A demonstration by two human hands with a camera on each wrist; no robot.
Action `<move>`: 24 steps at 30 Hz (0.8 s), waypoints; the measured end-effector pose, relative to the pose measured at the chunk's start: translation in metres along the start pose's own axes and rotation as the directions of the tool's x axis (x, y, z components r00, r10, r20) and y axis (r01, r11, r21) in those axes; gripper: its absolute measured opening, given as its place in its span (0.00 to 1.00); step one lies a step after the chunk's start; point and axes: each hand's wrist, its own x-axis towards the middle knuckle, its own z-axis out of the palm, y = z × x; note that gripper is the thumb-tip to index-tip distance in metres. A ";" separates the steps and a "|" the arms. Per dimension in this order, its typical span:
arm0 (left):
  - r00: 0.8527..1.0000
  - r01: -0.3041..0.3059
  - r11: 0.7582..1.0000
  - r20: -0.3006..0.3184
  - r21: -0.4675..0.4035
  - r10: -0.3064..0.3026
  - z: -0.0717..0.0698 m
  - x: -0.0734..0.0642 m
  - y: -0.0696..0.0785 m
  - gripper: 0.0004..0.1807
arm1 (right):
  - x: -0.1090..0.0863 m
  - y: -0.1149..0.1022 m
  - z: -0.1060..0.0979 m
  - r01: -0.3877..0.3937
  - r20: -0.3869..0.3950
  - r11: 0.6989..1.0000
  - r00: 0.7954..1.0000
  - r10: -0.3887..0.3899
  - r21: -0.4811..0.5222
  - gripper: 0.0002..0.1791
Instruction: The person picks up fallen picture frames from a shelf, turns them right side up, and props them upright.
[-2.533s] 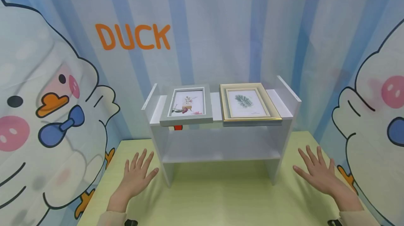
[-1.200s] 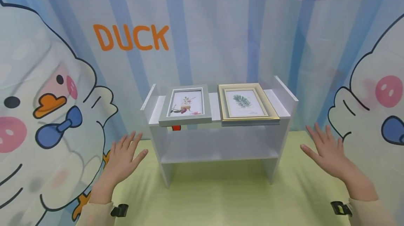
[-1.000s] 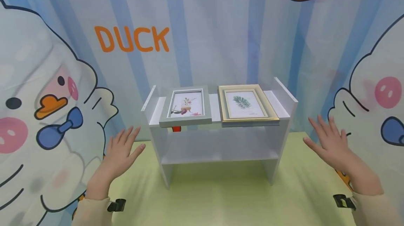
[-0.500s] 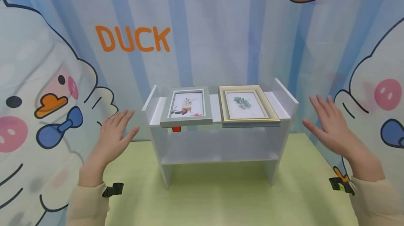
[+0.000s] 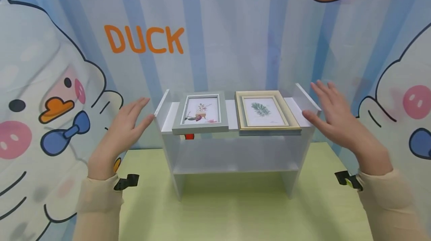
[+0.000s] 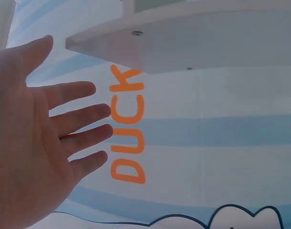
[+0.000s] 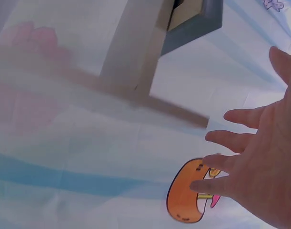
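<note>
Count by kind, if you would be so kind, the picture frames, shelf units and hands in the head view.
Picture frames: 2 (grey frame, gold-trimmed frame)
Shelf units: 1 (white shelf unit)
Hands: 2 (left hand, right hand)
Total: 5

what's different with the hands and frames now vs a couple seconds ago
The left hand and right hand have moved up in the head view, from beside the shelf's legs to its upper sides. Nothing was gripped or released. The shelf, grey frame and gold frame stayed put.
</note>
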 end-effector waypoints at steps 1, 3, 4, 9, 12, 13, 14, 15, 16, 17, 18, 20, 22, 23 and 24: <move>1.000 0.005 1.000 0.008 0.000 -0.005 -0.002 0.002 0.003 0.36 | 0.003 -0.004 0.000 0.002 -0.002 1.000 1.000 -0.002 0.005 0.42; 1.000 0.016 1.000 0.025 -0.007 -0.016 -0.005 0.006 0.010 0.36 | 0.009 -0.013 0.002 0.003 -0.003 1.000 1.000 -0.003 0.008 0.43; 0.999 0.019 1.000 0.030 -0.013 -0.018 -0.007 0.008 0.013 0.36 | 0.012 -0.018 0.002 0.003 -0.002 1.000 1.000 -0.003 0.012 0.43; 0.998 0.023 0.999 0.052 -0.038 -0.021 -0.011 0.021 0.029 0.38 | 0.029 -0.040 0.005 -0.017 0.026 1.000 1.000 0.017 0.010 0.45; 0.998 0.014 0.999 0.055 -0.047 -0.011 -0.011 0.029 0.038 0.38 | 0.040 -0.051 0.008 -0.034 0.053 0.999 0.998 0.032 0.030 0.46; 0.999 0.008 0.999 0.053 -0.051 -0.006 -0.011 0.031 0.042 0.38 | 0.044 -0.055 0.009 -0.036 0.060 0.999 0.998 0.033 0.040 0.46; 0.999 0.002 0.998 0.050 -0.059 0.001 -0.011 0.033 0.045 0.38 | 0.048 -0.058 0.011 -0.037 0.065 0.998 0.997 0.034 0.045 0.46; 0.999 -0.001 0.998 0.051 -0.064 0.004 -0.010 0.036 0.048 0.38 | 0.053 -0.060 0.013 -0.035 0.068 0.998 0.997 0.032 0.047 0.46; 0.999 -0.003 0.998 0.051 -0.066 0.006 -0.009 0.038 0.051 0.37 | 0.057 -0.063 0.015 -0.035 0.071 0.998 0.997 0.031 0.056 0.45; 0.999 -0.002 0.998 0.051 -0.068 0.006 -0.008 0.040 0.055 0.37 | 0.061 -0.066 0.017 -0.035 0.071 0.998 0.997 0.031 0.059 0.45; 0.999 -0.002 0.998 0.050 -0.069 0.006 -0.007 0.041 0.057 0.36 | 0.065 -0.069 0.019 -0.037 0.074 0.997 0.997 0.032 0.061 0.45; 0.999 -0.003 0.998 0.054 -0.064 0.006 -0.004 0.046 0.063 0.36 | 0.073 -0.074 0.024 -0.032 0.075 0.997 0.997 0.026 0.076 0.43; 0.998 -0.003 0.998 0.061 -0.058 0.006 0.000 0.050 0.068 0.35 | 0.079 -0.080 0.029 -0.032 0.069 0.995 0.997 0.025 0.096 0.41; 0.998 -0.002 0.998 0.066 -0.058 0.006 0.002 0.051 0.071 0.35 | 0.082 -0.083 0.032 -0.033 0.067 0.994 0.997 0.026 0.103 0.40; 0.997 -0.002 0.998 0.075 -0.060 0.007 0.004 0.053 0.073 0.35 | 0.085 -0.086 0.035 -0.035 0.068 0.992 0.997 0.027 0.119 0.39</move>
